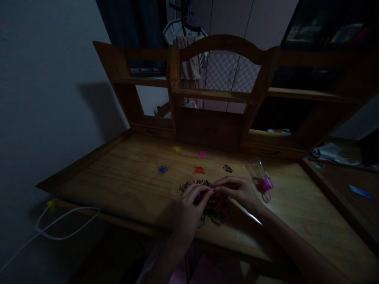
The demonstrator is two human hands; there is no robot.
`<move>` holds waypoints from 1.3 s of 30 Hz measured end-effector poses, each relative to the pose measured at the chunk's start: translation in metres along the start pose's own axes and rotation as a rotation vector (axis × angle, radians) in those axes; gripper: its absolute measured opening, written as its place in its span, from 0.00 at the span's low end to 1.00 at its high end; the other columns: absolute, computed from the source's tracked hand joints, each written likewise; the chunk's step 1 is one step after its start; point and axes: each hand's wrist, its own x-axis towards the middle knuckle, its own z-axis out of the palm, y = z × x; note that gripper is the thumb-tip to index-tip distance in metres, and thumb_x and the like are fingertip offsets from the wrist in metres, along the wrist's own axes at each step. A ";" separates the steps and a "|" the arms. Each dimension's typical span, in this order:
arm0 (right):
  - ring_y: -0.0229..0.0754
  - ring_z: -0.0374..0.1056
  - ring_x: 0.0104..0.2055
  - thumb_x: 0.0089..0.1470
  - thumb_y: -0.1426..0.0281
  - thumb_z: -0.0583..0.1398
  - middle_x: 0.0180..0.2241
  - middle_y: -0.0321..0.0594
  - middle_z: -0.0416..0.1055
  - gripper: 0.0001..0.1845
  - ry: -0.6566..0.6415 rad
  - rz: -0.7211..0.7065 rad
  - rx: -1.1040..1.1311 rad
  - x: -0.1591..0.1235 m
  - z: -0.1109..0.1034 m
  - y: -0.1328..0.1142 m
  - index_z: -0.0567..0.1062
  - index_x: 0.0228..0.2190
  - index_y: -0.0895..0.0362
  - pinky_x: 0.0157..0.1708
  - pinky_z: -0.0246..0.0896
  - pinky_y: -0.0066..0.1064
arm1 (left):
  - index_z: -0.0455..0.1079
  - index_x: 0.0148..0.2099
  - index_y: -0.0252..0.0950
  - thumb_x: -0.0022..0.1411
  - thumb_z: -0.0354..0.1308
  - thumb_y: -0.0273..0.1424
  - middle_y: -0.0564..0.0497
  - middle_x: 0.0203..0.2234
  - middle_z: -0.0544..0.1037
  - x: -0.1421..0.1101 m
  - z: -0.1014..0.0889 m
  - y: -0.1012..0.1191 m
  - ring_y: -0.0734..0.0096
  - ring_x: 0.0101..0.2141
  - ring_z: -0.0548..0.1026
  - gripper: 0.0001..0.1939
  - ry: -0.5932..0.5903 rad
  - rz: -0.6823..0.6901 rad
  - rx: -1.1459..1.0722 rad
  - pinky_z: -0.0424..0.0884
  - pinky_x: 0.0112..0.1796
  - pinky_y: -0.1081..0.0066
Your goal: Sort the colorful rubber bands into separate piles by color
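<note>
My left hand (192, 199) and my right hand (237, 190) meet above a mixed pile of small coloured loops (217, 203). Between their pinched fingertips is a small pink loop (212, 189). Whether it is an elastic band or a clip is too small to tell. Both hands partly hide the mixed pile. Beyond it lie separate little heaps of one colour each: blue (162, 169), yellow (177, 148), pink (202, 154), red (199, 170) and black (227, 168).
A clear bottle with a pink cap (266, 183) lies on the wooden desk (124, 173), right of the heaps. Wooden shelving (213, 94) rises along the back edge. At the left front corner hangs a white cable (68, 236). The room is dim.
</note>
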 end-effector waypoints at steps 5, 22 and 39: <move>0.43 0.75 0.38 0.48 0.64 0.68 0.37 0.41 0.79 0.12 -0.010 0.012 0.020 0.000 -0.002 0.004 0.81 0.36 0.54 0.41 0.70 0.34 | 0.74 0.36 0.38 0.62 0.61 0.31 0.53 0.33 0.77 0.001 -0.001 0.001 0.71 0.36 0.75 0.03 -0.002 0.001 0.001 0.70 0.40 0.72; 0.42 0.74 0.41 0.49 0.65 0.68 0.39 0.40 0.78 0.12 -0.075 -0.034 -0.010 -0.001 -0.002 0.004 0.81 0.38 0.52 0.42 0.68 0.32 | 0.78 0.42 0.42 0.63 0.59 0.30 0.52 0.36 0.77 -0.001 -0.001 -0.001 0.71 0.38 0.75 0.07 -0.060 -0.052 -0.082 0.71 0.41 0.73; 0.39 0.74 0.31 0.50 0.64 0.67 0.29 0.37 0.77 0.10 -0.162 0.026 0.085 0.000 -0.004 0.010 0.79 0.32 0.57 0.34 0.69 0.29 | 0.76 0.33 0.39 0.60 0.63 0.31 0.53 0.31 0.77 0.003 -0.006 -0.003 0.70 0.35 0.76 0.03 -0.148 -0.076 -0.051 0.70 0.39 0.73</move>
